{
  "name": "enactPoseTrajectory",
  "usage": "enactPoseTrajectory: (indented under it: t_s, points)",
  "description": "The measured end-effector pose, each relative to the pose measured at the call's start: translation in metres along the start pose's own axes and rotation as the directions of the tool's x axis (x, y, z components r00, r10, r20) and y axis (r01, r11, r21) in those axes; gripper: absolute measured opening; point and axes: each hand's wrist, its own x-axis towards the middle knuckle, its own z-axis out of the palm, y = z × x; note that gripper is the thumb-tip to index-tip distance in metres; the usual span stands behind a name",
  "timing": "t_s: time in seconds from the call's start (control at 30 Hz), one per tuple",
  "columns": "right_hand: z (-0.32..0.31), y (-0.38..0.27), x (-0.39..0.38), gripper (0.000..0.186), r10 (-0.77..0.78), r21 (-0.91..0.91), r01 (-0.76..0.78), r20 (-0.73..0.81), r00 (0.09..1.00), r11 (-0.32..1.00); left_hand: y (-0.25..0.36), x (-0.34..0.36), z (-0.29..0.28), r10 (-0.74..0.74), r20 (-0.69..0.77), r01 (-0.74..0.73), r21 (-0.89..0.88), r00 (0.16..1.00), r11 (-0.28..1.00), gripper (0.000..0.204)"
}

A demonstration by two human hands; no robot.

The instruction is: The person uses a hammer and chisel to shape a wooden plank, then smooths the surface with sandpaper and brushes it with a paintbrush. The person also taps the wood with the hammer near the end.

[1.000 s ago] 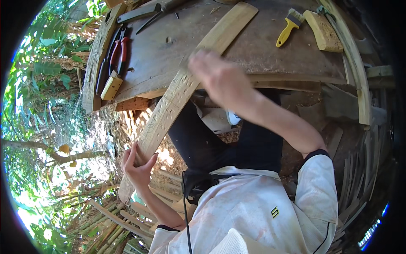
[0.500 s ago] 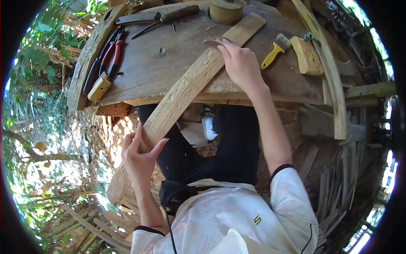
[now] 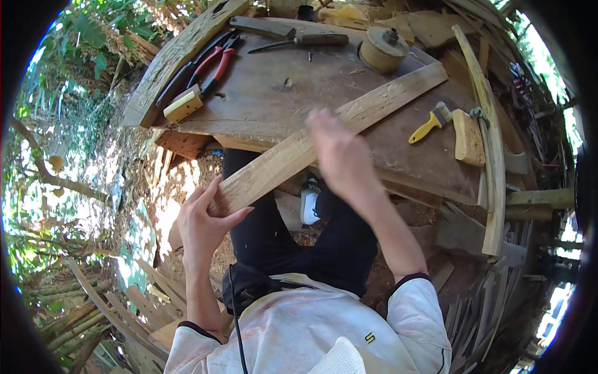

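A long, flat wooden board (image 3: 268, 171) lies slantwise over the front edge of the workbench, its far end resting on the top. My left hand (image 3: 202, 221) grips the near end, thumb on one side and fingers on the other, above my left leg. Over the middle of the board is my right hand (image 3: 342, 156), smeared by motion. Its fingers are too blurred to show whether they hold anything. The board's upper face has small pits and marks, mostly toward the far end.
Red-handled pliers (image 3: 218, 65) and a wooden-handled pointed tool (image 3: 317, 40) lie at the bench's (image 3: 261, 87) far left. A round wooden container (image 3: 381, 53) stands at the back. A yellow brush (image 3: 425, 128) and a wood block (image 3: 468, 140) sit at the right.
My right hand has moved along the board toward me; the thin, curved piece it held is no longer discernible. The view has shifted, and the board appears at a flatter slant. My left hand keeps its grip.
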Motion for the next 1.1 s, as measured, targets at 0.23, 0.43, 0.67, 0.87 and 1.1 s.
enactPoseTrajectory:
  t_s: [0.23, 0.43, 0.67, 0.87, 1.1]
  points:
    - [-0.021, 0.054, -0.001, 0.031, 0.206, -0.062, -0.211, -0.075, 0.976, 0.976, -0.03, -0.017, -0.024, -0.002, 0.028, 0.001, 0.024, 1.0, 1.0, 0.082]
    - [0.02, -0.066, -0.032, 0.036, -0.246, 0.099, 0.239, 0.066, 0.967, 0.966, -0.031, -0.019, -0.021, 0.052, 0.022, -0.052, 0.033, 0.998, 0.998, 0.085]
    - [0.024, -0.077, -0.029, 0.034, -0.145, -0.035, 0.15, 0.12, 0.982, 0.988, -0.067, -0.053, -0.029, 0.086, 0.015, -0.086, -0.001, 0.996, 0.996, 0.09]
    - [0.07, -0.151, -0.059, 0.022, -0.477, 0.371, 0.462, -0.056, 0.877, 0.806, -0.072, -0.055, -0.038, 0.078, 0.136, -0.077, -0.015, 0.988, 0.997, 0.086]
    - [0.03, -0.119, -0.035, 0.016, -0.317, -0.021, 0.336, 0.279, 0.906, 0.942, -0.076, -0.054, -0.051, 0.019, 0.258, -0.001, -0.067, 0.966, 0.998, 0.08]
